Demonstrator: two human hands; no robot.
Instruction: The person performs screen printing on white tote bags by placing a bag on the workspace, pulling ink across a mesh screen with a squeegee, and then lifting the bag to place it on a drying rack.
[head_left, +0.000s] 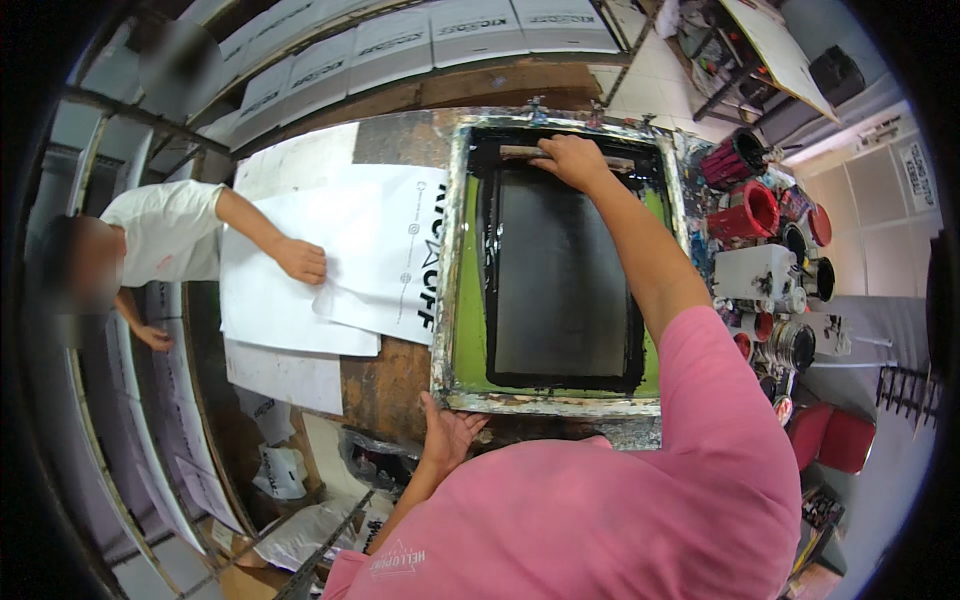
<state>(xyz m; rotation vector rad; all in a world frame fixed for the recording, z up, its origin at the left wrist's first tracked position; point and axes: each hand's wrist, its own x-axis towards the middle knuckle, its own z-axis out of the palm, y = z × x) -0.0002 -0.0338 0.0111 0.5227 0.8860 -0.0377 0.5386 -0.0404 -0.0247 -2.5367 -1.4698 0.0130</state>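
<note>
Fingers of the right hand (572,160) clasp one squeegee (520,152); left hand (447,432) (fingers spread) presses one screen frame (455,290).

Co-worker's hand (300,260) on white printed bags (385,250), paint cans (750,212) right.

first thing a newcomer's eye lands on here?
Probably the metal-framed printing screen at centre, its mesh black with ink inside a green border. The right hand grips a squeegee at its far end, while the left hand presses the near frame edge. To the left, another person's hand rests on white printed bags; ink cans crowd the right.
</note>
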